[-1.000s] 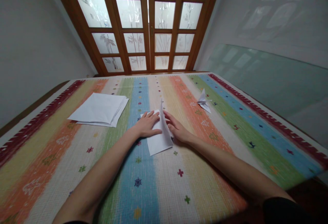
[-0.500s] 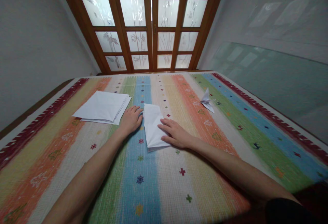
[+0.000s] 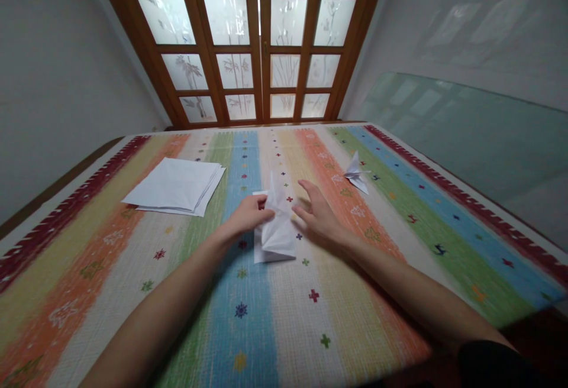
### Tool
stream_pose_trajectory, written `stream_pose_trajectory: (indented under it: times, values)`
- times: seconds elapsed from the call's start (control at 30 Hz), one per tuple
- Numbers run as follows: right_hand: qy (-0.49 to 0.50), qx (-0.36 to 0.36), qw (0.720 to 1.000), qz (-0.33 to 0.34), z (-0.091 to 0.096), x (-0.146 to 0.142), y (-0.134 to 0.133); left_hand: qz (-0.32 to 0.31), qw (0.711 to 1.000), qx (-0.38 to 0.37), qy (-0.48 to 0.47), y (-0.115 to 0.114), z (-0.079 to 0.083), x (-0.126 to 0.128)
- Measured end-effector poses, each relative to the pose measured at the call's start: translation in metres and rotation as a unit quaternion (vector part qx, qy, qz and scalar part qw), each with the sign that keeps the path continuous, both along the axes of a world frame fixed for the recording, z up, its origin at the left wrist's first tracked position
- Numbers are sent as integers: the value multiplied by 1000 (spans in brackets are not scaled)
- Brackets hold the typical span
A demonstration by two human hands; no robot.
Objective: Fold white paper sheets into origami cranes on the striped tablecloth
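Observation:
A folded sheet of white paper (image 3: 279, 231) lies in front of me on the striped tablecloth, its upper layer lifted and standing up to a point. My left hand (image 3: 252, 213) pinches the raised layer from the left, with the thumb on the near face and the fingers behind it. To the right of the paper, my right hand (image 3: 322, 213) is held open, thumb and fingers apart. It is close to the right edge of the paper and holds nothing.
A stack of white paper sheets (image 3: 175, 184) lies to the left. On the right stands a small folded paper crane (image 3: 356, 173). The striped tablecloth (image 3: 355, 329) covers the table, with wooden glazed doors (image 3: 261, 51) beyond and a glass panel (image 3: 465, 133) leaning along the right wall.
My left hand has moved right from beside the paper and grasped its upper layer, which is now raised. My right hand has come off the paper and opened just right of it.

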State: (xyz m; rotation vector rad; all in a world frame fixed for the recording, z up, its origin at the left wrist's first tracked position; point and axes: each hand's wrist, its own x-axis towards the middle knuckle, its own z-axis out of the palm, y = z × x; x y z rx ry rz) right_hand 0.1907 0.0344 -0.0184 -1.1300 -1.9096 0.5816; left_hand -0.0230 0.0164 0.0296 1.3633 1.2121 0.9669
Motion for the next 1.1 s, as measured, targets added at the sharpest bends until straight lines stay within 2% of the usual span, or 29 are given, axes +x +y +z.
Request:
stream_pose_trajectory:
  times: [0.03, 0.1, 0.17, 0.23, 0.3, 0.37, 0.5, 0.57, 0.7, 0.8, 0.9, 1.1]
  values:
    - [37, -22, 999, -2, 0, 1, 2, -31, 998, -31, -40, -2, 3, 1]
    - [132, -84, 988, -9, 0, 5, 6, -41, 988, -61, -133, -4, 9, 0]
    - [234, -163, 958, 7, 2, 10, 9, -4, 977, -54, -206, -3, 12, -5]
    - [306, -244, 919, 52, 5, 14, 9, 46, 968, -41, -245, -1, 11, -10]
    - [338, -303, 886, 94, 9, 16, 8, 92, 962, -36, -255, 3, 6, -14]
    - [350, -328, 873, 89, 12, 16, 7, 125, 961, -35, -245, 6, -2, -18]
    - [374, -332, 866, 3, 9, 17, 12, 161, 967, -34, -196, 8, -16, -26]
    - [381, -331, 863, -19, 4, 19, 15, 168, 973, -31, -158, 8, -20, -29]
    - [373, -299, 877, -54, -2, 21, 18, 184, 980, -1, -73, 9, -27, -34]
    - [363, -273, 888, -75, 1, 20, 18, 200, 978, 18, -57, 9, -31, -35]
    - [367, -256, 892, -59, 7, 18, 16, 206, 974, 22, -88, 10, -33, -36]
    - [315, -288, 904, 11, 7, 18, 12, 226, 966, 20, -124, 10, -34, -35]
